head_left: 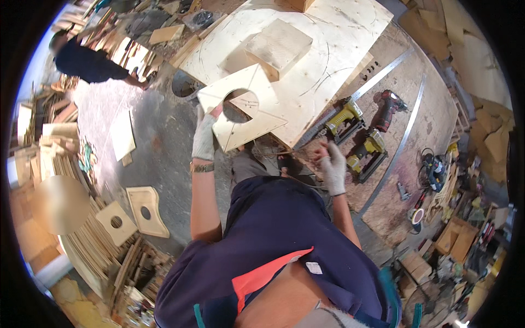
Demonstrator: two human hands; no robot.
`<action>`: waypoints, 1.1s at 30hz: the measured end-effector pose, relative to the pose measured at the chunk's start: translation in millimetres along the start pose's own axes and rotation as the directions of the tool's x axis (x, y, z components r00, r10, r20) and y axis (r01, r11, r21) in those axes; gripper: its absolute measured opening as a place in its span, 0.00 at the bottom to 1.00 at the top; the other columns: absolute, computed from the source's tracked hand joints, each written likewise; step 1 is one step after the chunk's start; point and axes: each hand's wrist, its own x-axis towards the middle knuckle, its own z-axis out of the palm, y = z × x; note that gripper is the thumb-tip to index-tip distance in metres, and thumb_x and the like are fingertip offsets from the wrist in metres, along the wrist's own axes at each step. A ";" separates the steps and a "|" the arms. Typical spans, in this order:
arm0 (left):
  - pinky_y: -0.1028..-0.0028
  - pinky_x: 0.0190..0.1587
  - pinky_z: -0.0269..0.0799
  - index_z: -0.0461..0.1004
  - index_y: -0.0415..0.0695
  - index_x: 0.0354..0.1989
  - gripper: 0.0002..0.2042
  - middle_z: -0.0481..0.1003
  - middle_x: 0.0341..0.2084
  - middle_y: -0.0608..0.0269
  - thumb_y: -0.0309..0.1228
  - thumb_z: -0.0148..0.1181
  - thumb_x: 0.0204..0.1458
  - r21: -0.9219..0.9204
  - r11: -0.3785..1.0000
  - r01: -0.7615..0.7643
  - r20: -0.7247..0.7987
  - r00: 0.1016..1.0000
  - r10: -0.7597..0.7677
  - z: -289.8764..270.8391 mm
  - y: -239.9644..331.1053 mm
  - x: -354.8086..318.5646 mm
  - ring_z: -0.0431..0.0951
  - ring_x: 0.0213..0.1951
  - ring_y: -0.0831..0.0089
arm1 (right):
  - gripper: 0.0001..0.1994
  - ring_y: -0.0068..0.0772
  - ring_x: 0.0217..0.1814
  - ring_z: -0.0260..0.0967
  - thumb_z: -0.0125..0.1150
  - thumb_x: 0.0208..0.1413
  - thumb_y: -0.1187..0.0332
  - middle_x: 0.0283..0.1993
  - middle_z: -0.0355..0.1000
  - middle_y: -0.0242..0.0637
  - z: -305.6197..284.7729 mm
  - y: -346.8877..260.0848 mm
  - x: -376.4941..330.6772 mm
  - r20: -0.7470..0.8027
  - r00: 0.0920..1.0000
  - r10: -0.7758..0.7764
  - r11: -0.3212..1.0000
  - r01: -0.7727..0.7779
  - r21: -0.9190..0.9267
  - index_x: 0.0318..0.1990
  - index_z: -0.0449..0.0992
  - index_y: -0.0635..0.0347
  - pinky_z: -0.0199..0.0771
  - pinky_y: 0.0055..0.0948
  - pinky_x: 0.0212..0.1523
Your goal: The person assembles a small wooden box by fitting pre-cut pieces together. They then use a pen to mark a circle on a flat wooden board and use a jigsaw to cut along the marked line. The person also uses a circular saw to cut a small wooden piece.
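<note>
My gloved left hand (204, 135) grips the left edge of a pale plywood panel (256, 124), squarish with a round hole through its middle. The panel is tilted and overlaps the near corner of a large plywood sheet (350, 30) on the workbench. My gloved right hand (331, 168) is over the bench's near edge, fingers curled together; whatever they hold, if anything, is too small to make out. Just beyond it lies a yellow-green nail gun (345, 116), with a second nail gun (369, 148) to its right. A wooden box (284, 48) sits on the sheet.
A red and black cordless drill (389, 110) and metal strips (402, 139) lie on the bench (432, 104). Rightward are a power tool (433, 170) and an open wooden box (458, 238). Cut panels (147, 225) and stacked boards stand at left. Another person (90, 61) is at far left.
</note>
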 end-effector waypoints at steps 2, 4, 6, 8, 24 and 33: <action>0.68 0.57 0.78 0.40 0.41 0.84 0.46 0.75 0.63 0.55 0.32 0.66 0.65 0.065 0.997 0.030 0.147 0.988 -0.040 1.3 13.3 52.1 0.79 0.58 0.69 | 0.14 0.24 0.37 0.81 0.55 0.76 0.68 0.43 0.82 0.38 -4.6 7.1 4.0 -0.138 0.986 -0.098 0.994 0.090 -0.063 0.61 0.77 0.65 0.79 0.23 0.34; 0.68 0.58 0.78 0.46 0.42 0.83 0.42 0.77 0.61 0.55 0.31 0.65 0.65 0.144 0.984 0.105 0.229 0.964 -0.136 7.5 26.9 101.6 0.80 0.58 0.68 | 0.12 0.25 0.37 0.81 0.55 0.76 0.66 0.43 0.82 0.37 2.1 9.5 8.2 -0.290 0.955 -0.063 0.998 0.054 -0.040 0.54 0.79 0.64 0.79 0.24 0.34; 0.69 0.62 0.77 0.50 0.43 0.82 0.41 0.77 0.61 0.54 0.31 0.66 0.64 0.075 0.987 0.145 0.373 0.913 -0.162 16.3 42.9 148.2 0.80 0.59 0.67 | 0.12 0.26 0.37 0.82 0.55 0.76 0.64 0.44 0.83 0.38 22.5 3.0 15.8 -0.403 0.913 -0.061 0.998 0.059 -0.019 0.50 0.79 0.64 0.80 0.25 0.35; 0.68 0.65 0.75 0.46 0.42 0.83 0.45 0.73 0.65 0.53 0.31 0.69 0.61 0.213 0.972 0.100 0.454 0.871 -0.189 23.2 65.3 188.3 0.77 0.62 0.67 | 0.14 0.28 0.37 0.82 0.54 0.76 0.62 0.45 0.83 0.39 60.5 -12.4 23.8 -0.510 0.858 0.059 0.990 0.014 0.138 0.48 0.78 0.64 0.81 0.25 0.36; 0.63 0.58 0.81 0.75 0.35 0.64 0.26 0.82 0.53 0.51 0.43 0.60 0.67 0.427 0.731 0.533 0.593 0.445 -0.671 -92.7 87.1 340.6 0.83 0.53 0.61 | 0.31 0.26 0.49 0.77 0.49 0.77 0.45 0.51 0.79 0.39 306.5 -112.9 112.0 -0.099 0.971 0.218 0.932 -0.177 0.315 0.69 0.72 0.65 0.77 0.26 0.48; 0.64 0.56 0.82 0.75 0.36 0.63 0.23 0.83 0.50 0.53 0.39 0.62 0.65 0.149 0.790 0.594 0.622 0.565 -0.542 -91.6 98.5 320.8 0.84 0.50 0.63 | 0.37 0.31 0.57 0.80 0.58 0.71 0.39 0.59 0.79 0.42 339.6 -130.7 167.2 0.122 0.971 0.207 0.660 -0.231 0.714 0.67 0.71 0.69 0.82 0.31 0.57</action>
